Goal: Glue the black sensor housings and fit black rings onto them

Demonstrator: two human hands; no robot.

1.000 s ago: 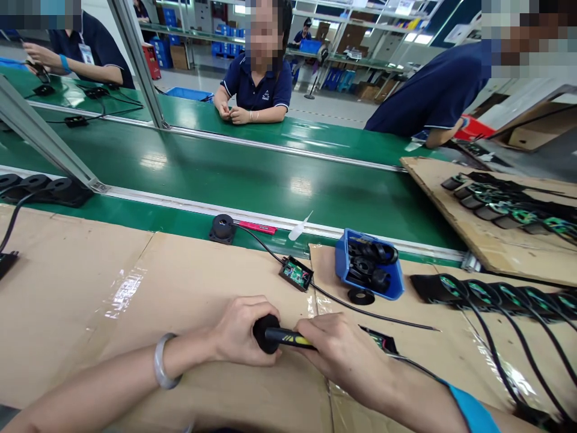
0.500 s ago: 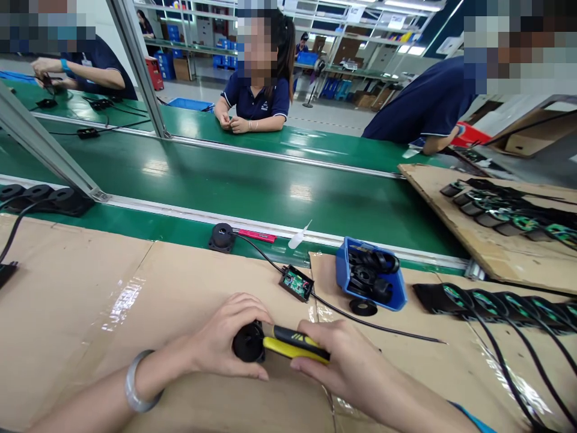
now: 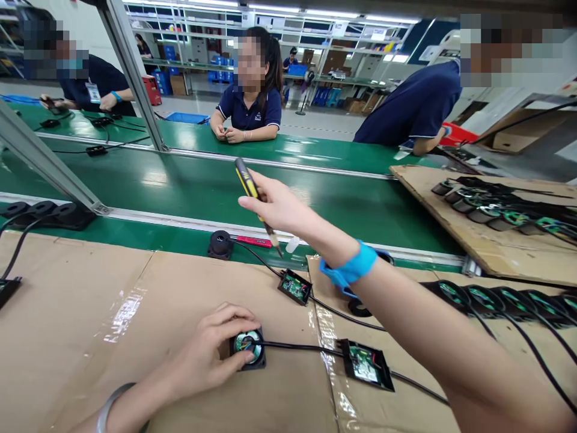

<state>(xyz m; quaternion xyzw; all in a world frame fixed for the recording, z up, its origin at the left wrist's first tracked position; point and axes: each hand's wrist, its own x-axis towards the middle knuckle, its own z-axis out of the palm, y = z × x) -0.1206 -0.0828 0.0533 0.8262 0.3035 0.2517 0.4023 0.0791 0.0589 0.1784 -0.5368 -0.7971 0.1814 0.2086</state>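
My left hand (image 3: 216, 352) grips a round black housing (image 3: 259, 356) on a square base, thumb and fingers around its sides. In its open top show a green circuit board (image 3: 241, 340) and thin coloured wires. A black cable (image 3: 302, 346) runs from it to an open black case (image 3: 368, 364) with a circuit board inside. My right hand (image 3: 270, 201) is raised over the conveyor's near edge, closed around yellow-and-black pliers (image 3: 247, 180), their tip pointing down. Below the tip lies another open black case (image 3: 295, 286), cabled to a capped round housing (image 3: 220, 245).
Cardboard (image 3: 180, 300) covers the bench. A red tool (image 3: 252, 242) and a white nozzle (image 3: 292, 245) lie by the rail. My right forearm mostly hides a blue bin (image 3: 383, 255). Several cabled housings (image 3: 505, 300) stand right. A co-worker (image 3: 250, 111) sits across the green conveyor (image 3: 202, 186).
My right hand has lifted the pliers up and away from the housing, over the conveyor edge. The housing in my left hand now shows its circuit board, with cable and case lying to the right.
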